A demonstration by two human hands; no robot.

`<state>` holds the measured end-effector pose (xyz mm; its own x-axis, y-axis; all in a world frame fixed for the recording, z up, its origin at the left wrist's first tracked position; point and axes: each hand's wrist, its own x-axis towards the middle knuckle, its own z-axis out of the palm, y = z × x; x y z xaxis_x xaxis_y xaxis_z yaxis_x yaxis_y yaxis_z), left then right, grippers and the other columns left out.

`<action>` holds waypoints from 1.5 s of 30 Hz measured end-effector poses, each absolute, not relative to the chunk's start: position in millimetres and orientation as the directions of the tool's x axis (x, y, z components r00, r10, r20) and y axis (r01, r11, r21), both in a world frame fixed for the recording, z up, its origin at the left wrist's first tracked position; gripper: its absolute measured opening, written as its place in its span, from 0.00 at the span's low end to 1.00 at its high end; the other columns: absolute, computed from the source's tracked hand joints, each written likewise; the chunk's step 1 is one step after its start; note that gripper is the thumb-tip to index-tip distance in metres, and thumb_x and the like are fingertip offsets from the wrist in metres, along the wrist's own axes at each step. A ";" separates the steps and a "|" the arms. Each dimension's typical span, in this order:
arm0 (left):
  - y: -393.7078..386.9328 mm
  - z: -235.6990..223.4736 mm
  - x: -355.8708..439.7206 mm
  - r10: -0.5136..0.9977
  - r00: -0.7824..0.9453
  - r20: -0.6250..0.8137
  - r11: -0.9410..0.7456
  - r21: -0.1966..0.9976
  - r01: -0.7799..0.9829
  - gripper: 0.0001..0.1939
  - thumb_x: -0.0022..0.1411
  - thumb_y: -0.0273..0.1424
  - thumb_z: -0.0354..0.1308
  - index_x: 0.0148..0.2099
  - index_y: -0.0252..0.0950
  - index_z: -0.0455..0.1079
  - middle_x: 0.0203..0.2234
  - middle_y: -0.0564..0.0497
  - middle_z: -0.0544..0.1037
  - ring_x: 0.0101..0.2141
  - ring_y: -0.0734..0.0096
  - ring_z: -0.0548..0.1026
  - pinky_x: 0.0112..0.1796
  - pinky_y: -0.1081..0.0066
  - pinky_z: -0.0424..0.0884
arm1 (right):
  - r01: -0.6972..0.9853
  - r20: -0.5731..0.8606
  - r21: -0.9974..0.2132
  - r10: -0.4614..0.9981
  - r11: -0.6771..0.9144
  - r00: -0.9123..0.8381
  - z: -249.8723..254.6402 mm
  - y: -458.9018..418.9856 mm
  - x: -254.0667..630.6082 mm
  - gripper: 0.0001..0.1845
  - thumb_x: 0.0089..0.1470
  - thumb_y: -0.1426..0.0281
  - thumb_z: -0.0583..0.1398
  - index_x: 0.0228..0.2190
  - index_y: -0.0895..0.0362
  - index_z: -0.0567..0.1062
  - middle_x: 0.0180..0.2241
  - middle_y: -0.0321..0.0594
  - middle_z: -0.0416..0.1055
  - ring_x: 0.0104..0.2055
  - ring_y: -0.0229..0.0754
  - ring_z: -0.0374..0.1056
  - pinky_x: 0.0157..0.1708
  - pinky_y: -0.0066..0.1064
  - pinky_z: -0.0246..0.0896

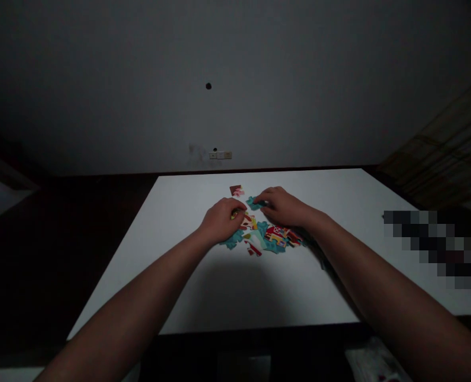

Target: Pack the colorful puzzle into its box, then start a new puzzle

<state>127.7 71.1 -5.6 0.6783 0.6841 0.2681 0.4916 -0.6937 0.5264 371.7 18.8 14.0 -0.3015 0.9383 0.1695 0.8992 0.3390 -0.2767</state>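
Note:
A heap of jigsaw puzzle pieces [273, 245] in teal, red, yellow and white lies at the middle of the white table [140, 270]. My left hand [223, 218] is at the heap's left side, its thumb and fingers curled together around a yellowish puzzle piece [234, 214]. Just beyond the heap, my right hand [279, 206] has its fingertips closed on a teal puzzle piece [254, 202]. A brown and pink puzzle piece [236, 190] lies apart, farther back than both hands. My hands and right forearm hide parts of the heap.
A grey wall [299, 90] with sockets [220, 155] rises behind the table. Patterned cloth [446, 138] hangs at the right. A pixelated patch covers the table's right edge. Below the front edge, a pale object [373, 361] shows dimly.

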 end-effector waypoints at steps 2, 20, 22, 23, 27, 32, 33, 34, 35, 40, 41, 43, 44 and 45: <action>73.1 -6.2 127.1 0.696 0.654 0.296 -0.695 0.507 0.510 0.14 0.65 0.34 0.55 0.51 0.45 0.77 0.49 0.48 0.81 0.53 0.55 0.75 0.54 0.56 0.72 | 0.889 0.178 -0.315 0.941 0.333 -0.289 14.5 13.5 373.5 0.18 0.58 0.69 0.60 0.48 0.45 0.82 0.50 0.45 0.78 0.54 0.56 0.72 0.59 0.50 0.65; 77.3 -5.6 127.1 0.652 0.707 0.275 -0.748 0.390 0.537 0.22 0.69 0.42 0.53 0.61 0.42 0.71 0.58 0.43 0.76 0.58 0.53 0.73 0.60 0.54 0.68 | 0.780 0.223 -0.437 0.895 0.447 -0.387 12.8 8.2 375.2 0.25 0.53 0.72 0.65 0.52 0.42 0.80 0.50 0.41 0.79 0.60 0.56 0.68 0.62 0.50 0.61; 75.8 -4.4 127.0 0.644 0.712 0.279 -0.752 0.404 0.522 0.21 0.69 0.40 0.53 0.60 0.42 0.72 0.56 0.43 0.77 0.57 0.53 0.73 0.59 0.55 0.69 | 0.781 0.223 -0.441 0.897 0.442 -0.381 13.1 7.0 374.8 0.24 0.52 0.73 0.66 0.51 0.43 0.80 0.49 0.42 0.79 0.58 0.56 0.68 0.62 0.50 0.61; 75.3 -4.3 126.9 0.637 0.718 0.279 -0.756 0.408 0.512 0.21 0.68 0.40 0.53 0.60 0.42 0.72 0.56 0.43 0.77 0.57 0.53 0.73 0.59 0.55 0.69 | 0.784 0.220 -0.441 0.899 0.437 -0.378 12.8 6.3 374.9 0.25 0.52 0.73 0.66 0.51 0.44 0.79 0.50 0.43 0.78 0.58 0.56 0.68 0.62 0.50 0.61; 74.5 -5.0 126.7 0.615 0.737 0.281 -0.769 0.420 0.482 0.20 0.67 0.38 0.54 0.59 0.44 0.73 0.56 0.44 0.77 0.57 0.52 0.73 0.59 0.54 0.69 | 0.758 0.218 -0.480 0.897 0.441 -0.384 12.1 4.0 375.9 0.27 0.51 0.75 0.65 0.53 0.49 0.77 0.52 0.47 0.74 0.55 0.54 0.69 0.59 0.47 0.65; 74.3 -3.8 127.1 0.625 0.736 0.259 -0.757 0.430 0.492 0.20 0.68 0.38 0.53 0.59 0.46 0.73 0.58 0.47 0.76 0.60 0.54 0.71 0.62 0.54 0.67 | 0.728 0.227 -0.519 0.894 0.448 -0.388 17.8 2.0 373.6 0.28 0.48 0.80 0.64 0.51 0.52 0.77 0.50 0.46 0.73 0.53 0.52 0.70 0.55 0.43 0.67; 74.2 -3.5 127.1 0.630 0.735 0.251 -0.752 0.433 0.497 0.19 0.68 0.39 0.53 0.59 0.47 0.72 0.58 0.47 0.76 0.60 0.55 0.71 0.62 0.54 0.67 | 0.721 0.234 -0.527 0.892 0.450 -0.386 19.3 1.5 372.4 0.28 0.48 0.81 0.63 0.51 0.51 0.78 0.50 0.45 0.73 0.54 0.52 0.70 0.55 0.43 0.67; 74.2 -3.4 127.0 0.633 0.734 0.247 -0.749 0.436 0.500 0.19 0.68 0.39 0.53 0.59 0.47 0.72 0.58 0.47 0.76 0.60 0.55 0.71 0.62 0.53 0.67 | 0.713 0.240 -0.535 0.891 0.452 -0.385 20.6 1.1 371.1 0.28 0.47 0.81 0.62 0.50 0.50 0.78 0.50 0.44 0.74 0.54 0.52 0.70 0.56 0.43 0.67; 74.2 -3.5 126.9 0.634 0.733 0.247 -0.748 0.438 0.499 0.19 0.68 0.39 0.53 0.59 0.48 0.72 0.58 0.48 0.76 0.60 0.55 0.71 0.62 0.53 0.67 | 0.708 0.242 -0.543 0.892 0.451 -0.382 21.6 0.7 369.8 0.29 0.47 0.82 0.62 0.49 0.49 0.78 0.51 0.43 0.74 0.55 0.51 0.70 0.56 0.43 0.67; 74.9 -3.6 126.8 0.626 0.737 0.255 -0.755 0.432 0.492 0.19 0.69 0.39 0.52 0.59 0.47 0.73 0.58 0.47 0.76 0.59 0.55 0.71 0.62 0.52 0.67 | 0.744 0.232 -0.513 0.904 0.428 -0.360 21.4 1.5 366.2 0.27 0.48 0.79 0.63 0.50 0.48 0.79 0.52 0.43 0.75 0.56 0.53 0.70 0.57 0.46 0.66; 75.0 -3.4 126.9 0.627 0.737 0.252 -0.755 0.431 0.495 0.19 0.69 0.40 0.52 0.58 0.47 0.73 0.58 0.47 0.76 0.59 0.55 0.71 0.62 0.52 0.67 | 0.759 0.228 -0.497 0.907 0.420 -0.353 20.8 2.1 366.6 0.26 0.49 0.77 0.64 0.50 0.48 0.79 0.52 0.44 0.76 0.55 0.55 0.71 0.58 0.48 0.65; 75.0 -3.0 127.2 0.631 0.736 0.247 -0.752 0.430 0.500 0.18 0.69 0.40 0.52 0.58 0.48 0.73 0.58 0.48 0.76 0.59 0.55 0.71 0.62 0.52 0.68 | 0.785 0.209 -0.475 0.918 0.397 -0.338 19.7 3.2 368.4 0.21 0.52 0.72 0.65 0.49 0.48 0.80 0.52 0.44 0.78 0.56 0.57 0.70 0.59 0.50 0.63; 74.9 -2.8 127.4 0.633 0.734 0.246 -0.749 0.431 0.503 0.18 0.69 0.40 0.52 0.58 0.48 0.73 0.58 0.48 0.76 0.59 0.55 0.71 0.62 0.52 0.68 | 0.793 0.195 -0.469 0.921 0.389 -0.336 19.3 3.6 369.5 0.20 0.53 0.71 0.66 0.48 0.47 0.81 0.51 0.44 0.78 0.56 0.57 0.70 0.59 0.50 0.62; 74.8 -2.7 127.6 0.636 0.732 0.243 -0.747 0.431 0.506 0.18 0.69 0.40 0.52 0.58 0.48 0.73 0.58 0.48 0.76 0.59 0.55 0.71 0.61 0.52 0.68 | 0.797 0.185 -0.464 0.923 0.386 -0.339 19.0 3.9 370.6 0.19 0.54 0.71 0.66 0.48 0.47 0.81 0.51 0.44 0.79 0.56 0.57 0.70 0.60 0.49 0.61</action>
